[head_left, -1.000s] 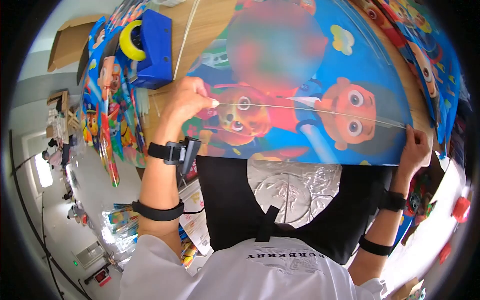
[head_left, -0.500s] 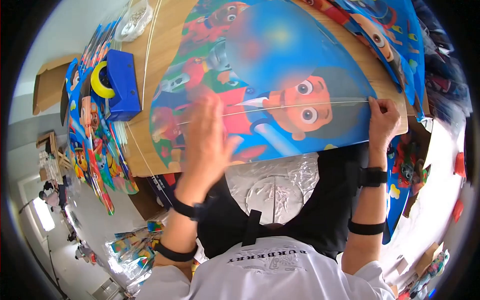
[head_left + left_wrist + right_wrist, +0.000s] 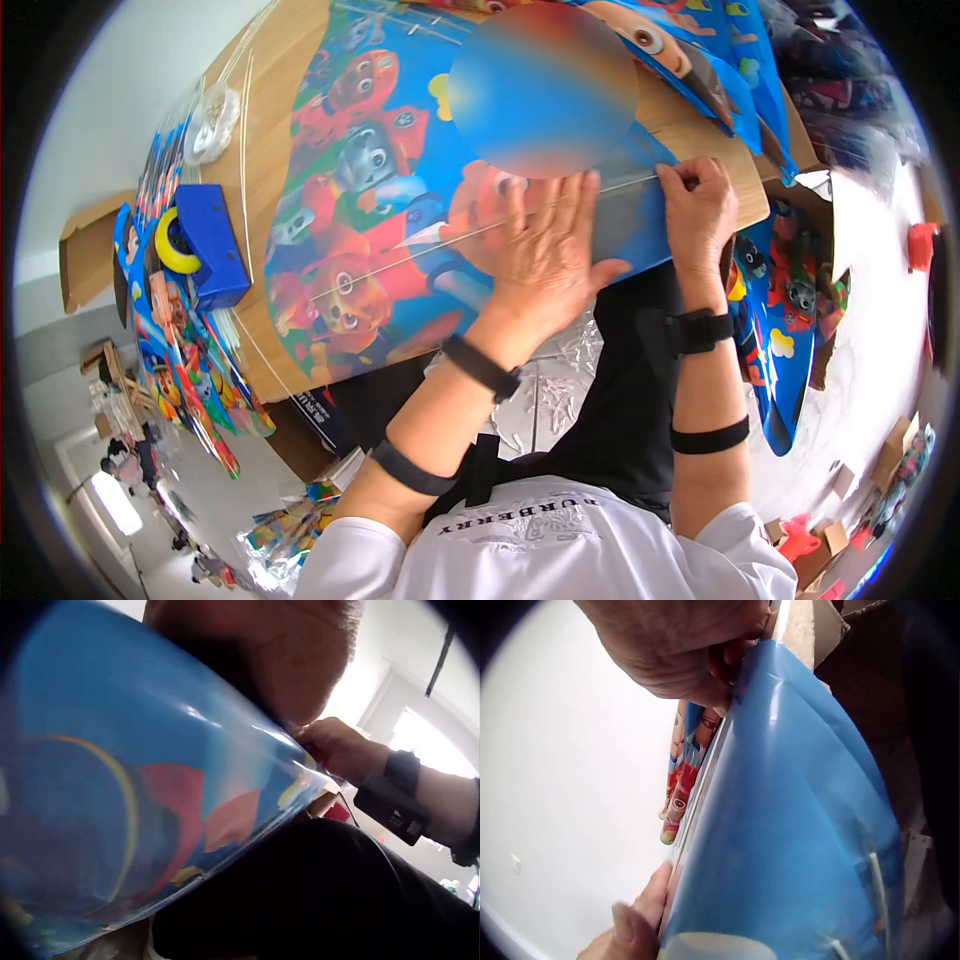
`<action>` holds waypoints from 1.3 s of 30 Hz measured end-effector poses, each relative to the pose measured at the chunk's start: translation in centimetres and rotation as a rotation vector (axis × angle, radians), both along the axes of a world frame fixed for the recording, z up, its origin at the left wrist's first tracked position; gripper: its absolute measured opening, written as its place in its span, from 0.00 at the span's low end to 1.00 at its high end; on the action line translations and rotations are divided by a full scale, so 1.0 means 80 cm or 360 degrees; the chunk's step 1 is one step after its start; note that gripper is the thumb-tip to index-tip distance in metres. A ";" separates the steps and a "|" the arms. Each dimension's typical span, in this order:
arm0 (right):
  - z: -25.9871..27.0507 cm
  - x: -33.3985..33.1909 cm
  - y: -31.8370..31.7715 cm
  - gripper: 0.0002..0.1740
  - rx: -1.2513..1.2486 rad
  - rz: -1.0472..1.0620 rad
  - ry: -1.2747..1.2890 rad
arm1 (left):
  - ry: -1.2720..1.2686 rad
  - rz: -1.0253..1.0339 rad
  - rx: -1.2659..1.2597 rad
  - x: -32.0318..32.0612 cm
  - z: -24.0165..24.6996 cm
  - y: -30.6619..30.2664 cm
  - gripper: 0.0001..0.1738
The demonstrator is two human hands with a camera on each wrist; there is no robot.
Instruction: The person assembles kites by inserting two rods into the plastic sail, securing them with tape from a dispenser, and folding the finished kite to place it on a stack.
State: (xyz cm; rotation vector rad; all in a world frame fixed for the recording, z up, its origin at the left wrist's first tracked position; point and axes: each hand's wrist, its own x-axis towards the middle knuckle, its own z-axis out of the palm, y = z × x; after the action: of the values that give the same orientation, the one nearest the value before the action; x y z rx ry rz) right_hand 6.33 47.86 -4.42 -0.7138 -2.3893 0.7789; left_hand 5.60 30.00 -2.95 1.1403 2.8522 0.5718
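While the left hand (image 3: pixel 548 250) lies palm down, its fingers stretch straight, three close together, the little finger slightly apart and the thumb spread out to the side. They touch the printed sheet (image 3: pixel 425 165) and cross over a thin stick (image 3: pixel 630 185) that runs along it. The right hand (image 3: pixel 700 215) pinches the corner of the sheet between thumb and curled fingers, just where the stick ends; whether the stick itself is also clamped there, I cannot tell.

The sheet, blue with cartoon figures, lies on the wooden table (image 3: pixel 745 195), its near edge reaching toward the person's dark trousers (image 3: pixel 620 380). A round blur hides part of it. On its far right side, more printed sheets (image 3: pixel 745 70) lie heaped near the table's edge. Well to the left stands a blue tape dispenser (image 3: pixel 225 250) with a yellow roll (image 3: pixel 170 252), and beyond it a clear container (image 3: pixel 212 122) of small pale pieces. Beside the dispenser, a colourful bundle (image 3: pixel 180 375) hangs past the table's left edge.
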 end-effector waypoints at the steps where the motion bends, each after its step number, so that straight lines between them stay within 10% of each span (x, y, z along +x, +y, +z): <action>1: -0.001 0.000 -0.001 0.10 0.0004 -0.0021 0.0000 | 0.0000 -0.0021 0.0004 -0.001 -0.003 0.018 0.50; 16: 0.027 0.005 -0.005 0.08 -0.0775 0.0120 0.0293 | 0.0038 -0.0024 0.0109 -0.017 0.016 0.054 0.56; 39: 0.004 0.004 0.013 0.04 -0.0423 0.0038 0.0116 | 0.0083 -0.0161 -0.0245 -0.011 0.011 0.053 0.43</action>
State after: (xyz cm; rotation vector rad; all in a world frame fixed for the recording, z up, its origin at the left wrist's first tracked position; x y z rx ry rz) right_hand 6.65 48.93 -4.10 -0.7470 -2.2562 1.1273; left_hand 4.70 34.21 -2.08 1.2808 2.8026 0.3162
